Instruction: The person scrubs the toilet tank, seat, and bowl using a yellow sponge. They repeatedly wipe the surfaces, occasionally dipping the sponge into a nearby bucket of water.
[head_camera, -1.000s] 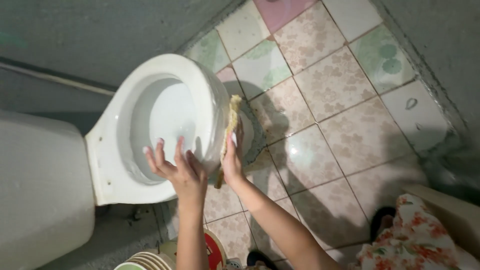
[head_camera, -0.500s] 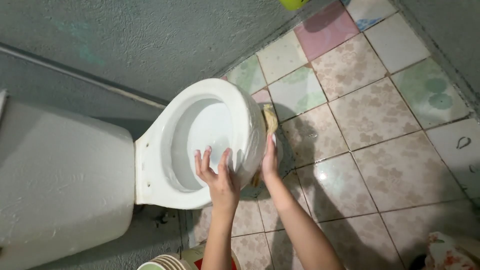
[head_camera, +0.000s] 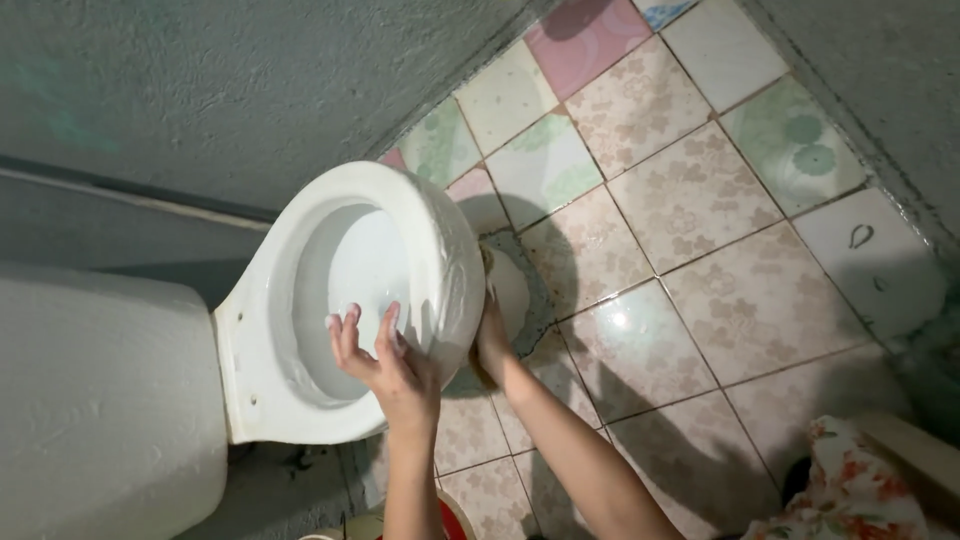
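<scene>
Sponge (head_camera: 487, 262): yellowish pad, only a sliver showing; it lies pressed against the outer right wall of the bowl, low down, just above the bowl's base.
Bowl (head_camera: 440, 240): white toilet bowl, no seat fitted, rim up; landmark for all places below.
Right hand (head_camera: 492, 340): tucked under the bowl's right flank, palm toward the porcelain; it appears closed on the sponge, though the fingers are mostly hidden by the bowl's curve.
Left hand (head_camera: 385, 362): on the near rim of the bowl, fingers spread and apart, gripping nothing; seemingly a brace.
Step in hand: judged as scrubbing the bowl's outside wall, right side, lower part.
Next move calls for: steady pressure along the curve, the wrist turning with the wall; the sponge must stay flat on the porcelain and the bracing hand must keep off the wet inner rim.
Tank (head_camera: 100, 400): white, left of the bowl, joined to it.
Floor (head_camera: 690, 280): patterned tiles, right of the bowl; wet gleam near its base.
Wall (head_camera: 220, 90): grey, rough, behind the bowl.
Cloth (head_camera: 850, 490): floral, well right of the bowl.
</scene>
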